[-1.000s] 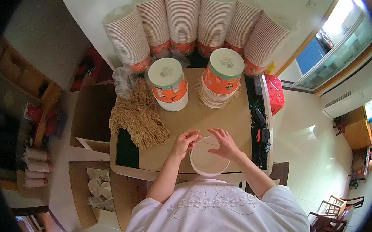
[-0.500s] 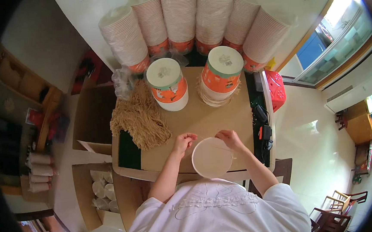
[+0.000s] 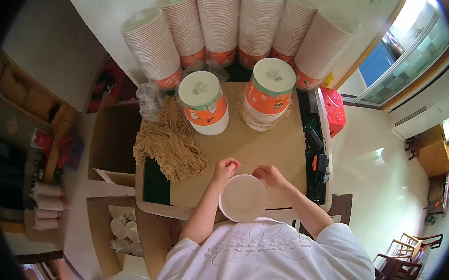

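Observation:
A white round paper tub [image 3: 243, 198] stands against my body at the table's near edge, its pale round face up. Just beyond its rim, my left hand [image 3: 226, 169] is closed in a pinch. My right hand [image 3: 269, 175] is closed too, at the tub's upper right edge. A faint thin cord [image 3: 247, 165] runs between the fingers of both hands; its ends are too fine to make out. To the left lies a heap of tan cords [image 3: 170, 144]. Two upturned stacks of orange-and-white tubs, a left stack [image 3: 205, 110] and a right stack [image 3: 268, 98], stand farther back.
Tall wrapped stacks of tubs [image 3: 220, 23] line the wall. Tan cords ring the right stack's base. Black chargers and cables [image 3: 318, 159] lie along the right edge, by a red plastic stool [image 3: 333, 110]. An open carton [image 3: 102, 237] of wrapped tubs sits at lower left.
The paper tub has shifted left and slightly toward me, and its face now looks paler. My right hand has moved a little left and down, closer to my left hand.

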Available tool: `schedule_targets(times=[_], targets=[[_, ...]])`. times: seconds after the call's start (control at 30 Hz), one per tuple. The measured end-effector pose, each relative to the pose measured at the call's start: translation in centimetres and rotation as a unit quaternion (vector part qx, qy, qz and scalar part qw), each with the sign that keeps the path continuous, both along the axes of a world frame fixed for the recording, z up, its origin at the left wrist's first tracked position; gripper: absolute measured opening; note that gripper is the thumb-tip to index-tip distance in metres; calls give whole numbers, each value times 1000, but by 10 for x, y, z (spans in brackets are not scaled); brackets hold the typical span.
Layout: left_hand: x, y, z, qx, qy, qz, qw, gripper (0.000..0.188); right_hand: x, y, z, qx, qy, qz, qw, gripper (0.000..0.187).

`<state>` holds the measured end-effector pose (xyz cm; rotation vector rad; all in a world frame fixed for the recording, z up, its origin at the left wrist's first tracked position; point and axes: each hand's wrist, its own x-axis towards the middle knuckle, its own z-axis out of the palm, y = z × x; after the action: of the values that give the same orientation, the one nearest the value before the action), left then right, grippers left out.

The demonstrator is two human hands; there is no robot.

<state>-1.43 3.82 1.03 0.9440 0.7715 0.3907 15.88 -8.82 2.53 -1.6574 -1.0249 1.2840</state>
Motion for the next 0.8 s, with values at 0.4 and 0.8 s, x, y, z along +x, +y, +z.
schedule_targets(times=[0.4,0.8], targets=[[-16,-37,86,502,21,-51,863,20,48,-11,-1,-126,266,50,954,38],[-3,-34,173,609,6,179,773,33,63,-3,299,331,-471,-17,818,33]])
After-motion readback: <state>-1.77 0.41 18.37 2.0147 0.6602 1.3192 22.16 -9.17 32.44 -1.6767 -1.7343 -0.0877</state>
